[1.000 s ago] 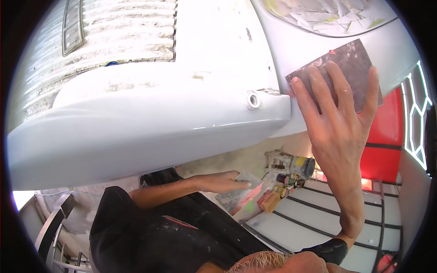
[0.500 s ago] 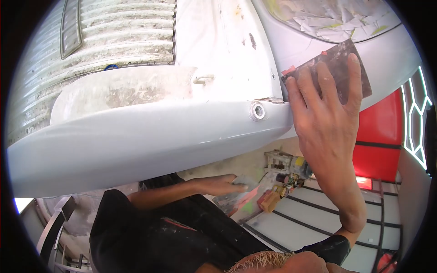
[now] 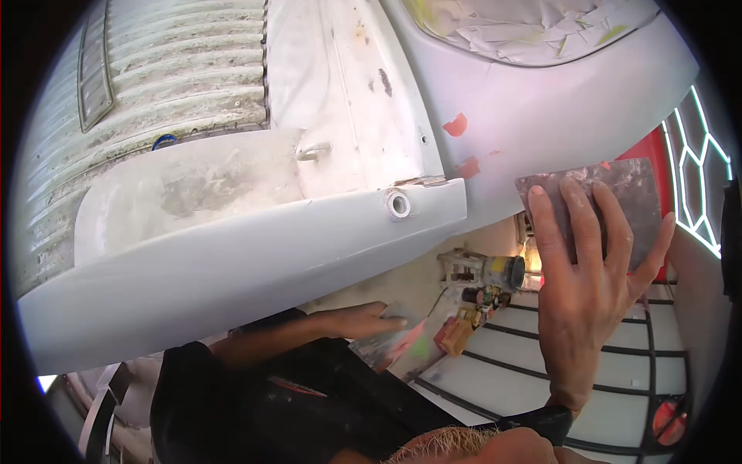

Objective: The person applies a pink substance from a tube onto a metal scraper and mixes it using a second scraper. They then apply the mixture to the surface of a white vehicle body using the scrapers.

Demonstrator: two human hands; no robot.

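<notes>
My right hand (image 3: 583, 290) holds a thin dark grey rectangular spreader (image 3: 560, 185), with fingers spread over its back and the thumb hidden. Reddish filler marks its top edge. The spreader is near the edge of a pale curved body panel (image 3: 533, 124); contact is unclear. Two orange-red filler patches, an upper one (image 3: 456, 124) and a lower one (image 3: 468, 167), lie on that panel, left of the spreader. Lower down, my left hand (image 3: 369, 320) grips a grey plate (image 3: 376, 351) smeared with pink, its thumb on top.
A long pale panel edge (image 3: 247, 247) with a round metal fitting (image 3: 398, 204) spans the left. Beyond it are a metal loop (image 3: 313, 151) and corrugated sheet (image 3: 185, 69). Below are a cylindrical tool (image 3: 502, 272), a small box (image 3: 456, 337) and dark-lined floor panels (image 3: 502, 363).
My right hand and the spreader have moved right and down, uncovering the orange-red patches. The camera view has shifted slightly. My left hand still holds the plate.
</notes>
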